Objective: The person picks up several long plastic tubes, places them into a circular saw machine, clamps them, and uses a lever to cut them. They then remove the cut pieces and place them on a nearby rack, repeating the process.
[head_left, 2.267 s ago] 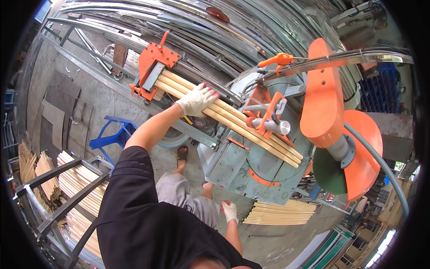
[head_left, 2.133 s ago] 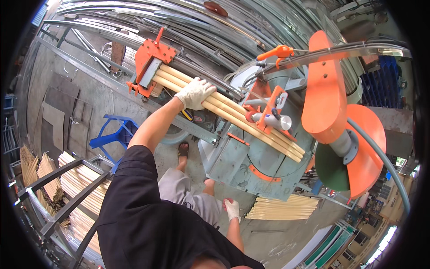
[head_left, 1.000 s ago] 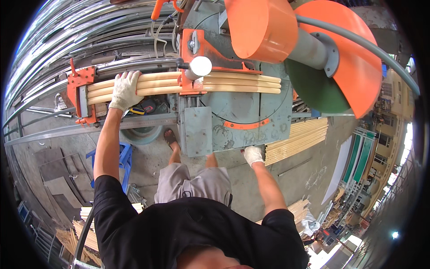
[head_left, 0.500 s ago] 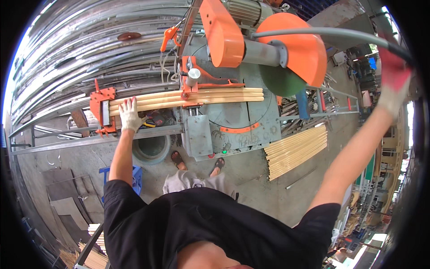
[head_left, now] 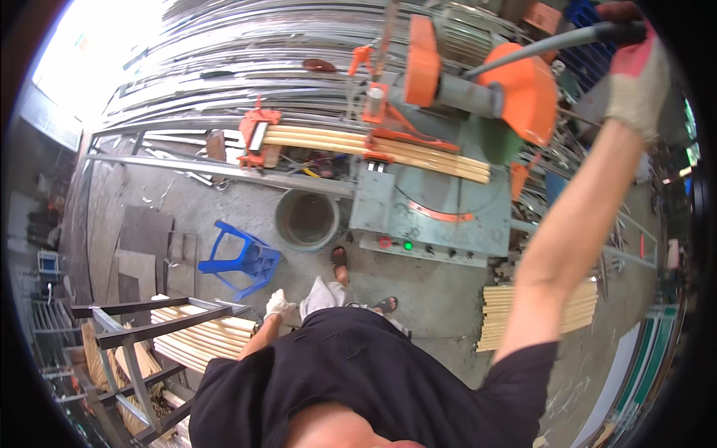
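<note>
My right hand (head_left: 639, 78), in a white glove with red on it, is closed around the dark grip of the long grey lever (head_left: 549, 46) of a cut-off saw. The lever runs to the saw's orange guard (head_left: 529, 93). Below the guard shows the green disc blade (head_left: 499, 142), beside the right part of several pale golden tubes (head_left: 317, 140). Those tubes lie side by side through an orange clamp (head_left: 377, 145), their left ends at an orange stop (head_left: 258, 138). By my thigh hangs my left hand (head_left: 278, 305), gloved in white, fingers loosely apart and nothing visible in them.
A grey bucket (head_left: 307, 219) and a blue stool (head_left: 239, 257) stand on the floor. At the lower left, a dark metal rack (head_left: 131, 336) stands by more tubes (head_left: 202, 336). Another tube stack (head_left: 575, 306) lies right. Long metal bars (head_left: 246, 45) fill the back.
My left hand has come off the tubes and dropped back beside my thigh. The right hand stays on the lever. My view has turned left, so the saw appears farther right.
</note>
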